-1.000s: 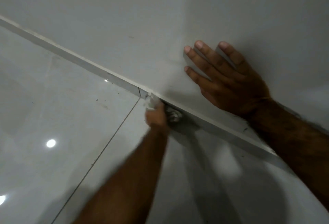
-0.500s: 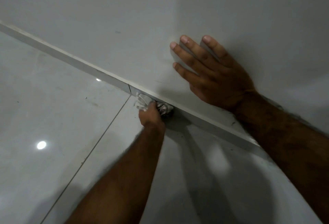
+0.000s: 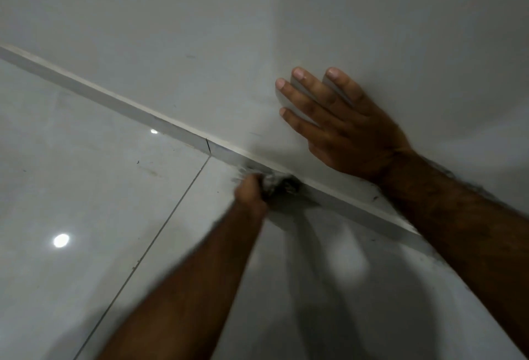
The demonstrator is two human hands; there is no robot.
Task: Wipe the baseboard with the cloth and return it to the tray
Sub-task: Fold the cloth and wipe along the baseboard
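A pale baseboard (image 3: 120,103) runs diagonally from upper left to lower right where the wall meets the floor. My left hand (image 3: 250,192) is closed around a crumpled whitish cloth (image 3: 276,183) and presses it against the baseboard, just right of a joint in the strip. The hand and cloth are blurred by motion. My right hand (image 3: 343,123) lies flat on the wall above the baseboard, fingers spread, holding nothing. No tray is in view.
The grey wall (image 3: 229,30) fills the upper half. A glossy tiled floor (image 3: 71,187) with a dark grout line (image 3: 160,233) and bright light reflections fills the lower left. Shadows of my arms fall on the floor below the baseboard.
My left hand has slid the cloth to the right along the baseboard, away from the joint. My right hand stays flat on the wall.
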